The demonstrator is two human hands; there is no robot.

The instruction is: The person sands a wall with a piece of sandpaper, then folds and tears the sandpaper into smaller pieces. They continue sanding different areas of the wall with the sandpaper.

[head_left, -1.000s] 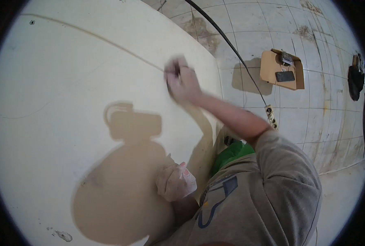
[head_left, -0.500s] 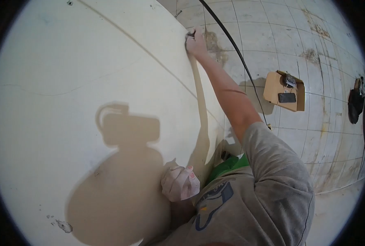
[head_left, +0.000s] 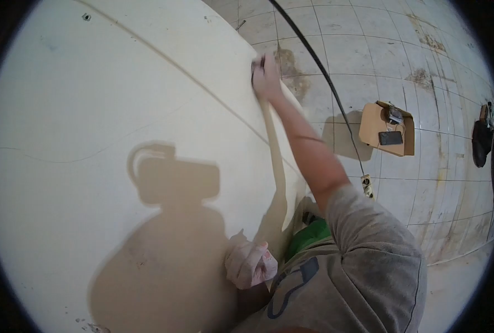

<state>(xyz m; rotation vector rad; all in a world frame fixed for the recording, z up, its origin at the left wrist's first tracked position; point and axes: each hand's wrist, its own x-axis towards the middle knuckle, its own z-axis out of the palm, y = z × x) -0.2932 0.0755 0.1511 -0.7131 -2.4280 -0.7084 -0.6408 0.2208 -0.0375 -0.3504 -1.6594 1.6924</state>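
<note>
My right arm reaches out along a pale, cream-coloured wall surface [head_left: 91, 100]. At its far edge my right hand [head_left: 266, 77], slightly blurred, is closed round a small dark object [head_left: 255, 67], held against the surface. Its exact kind does not show. Close to my body, my left hand [head_left: 250, 265] is curled up and looks whitish, as if coated in dust. It is by the same surface, beside my shadow; whether anything is inside it is hidden.
A black cable [head_left: 319, 64] runs across the tiled floor [head_left: 358, 50] to a socket strip [head_left: 367, 186]. An open cardboard box [head_left: 372, 125] holds a phone [head_left: 390, 137] and other small items. Dark shoes [head_left: 481, 141] lie at the far right.
My right hand has drawn back a little along the edge, towards my body. My left hand sits slightly lower and further right in view. The socket strip now shows more fully.
</note>
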